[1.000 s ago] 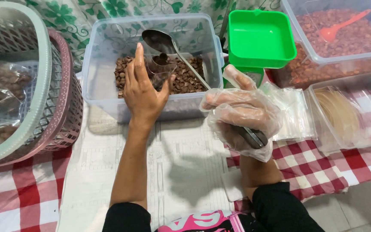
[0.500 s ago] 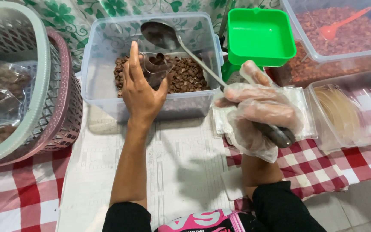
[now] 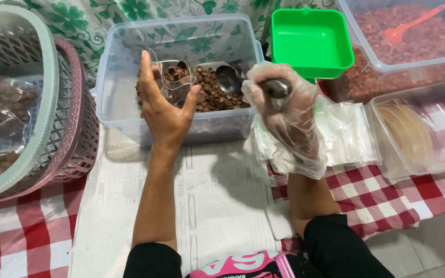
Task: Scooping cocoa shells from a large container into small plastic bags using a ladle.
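Observation:
My left hand (image 3: 165,110) holds a small clear plastic bag (image 3: 175,77) partly filled with brown pieces, upright inside a clear plastic tub (image 3: 124,56). The tub holds a layer of small brown snack pieces (image 3: 213,95). My right hand (image 3: 289,116), covered by a loose clear plastic glove, grips the handle of a metal spoon (image 3: 229,80). The spoon's bowl dips down into the brown pieces just right of the bag.
A green plastic tray (image 3: 311,38) sits behind my right hand. Clear tubs of reddish snacks (image 3: 413,46) with an orange scoop (image 3: 407,27) and pale round wafers (image 3: 410,134) stand at right. Empty clear bags (image 3: 348,134) lie beside them. Stacked baskets (image 3: 52,128) hold filled bags at left.
My right hand swung the spoon from raised above the tub down into the brown pieces. My left hand stayed on the bag, tilting it slightly.

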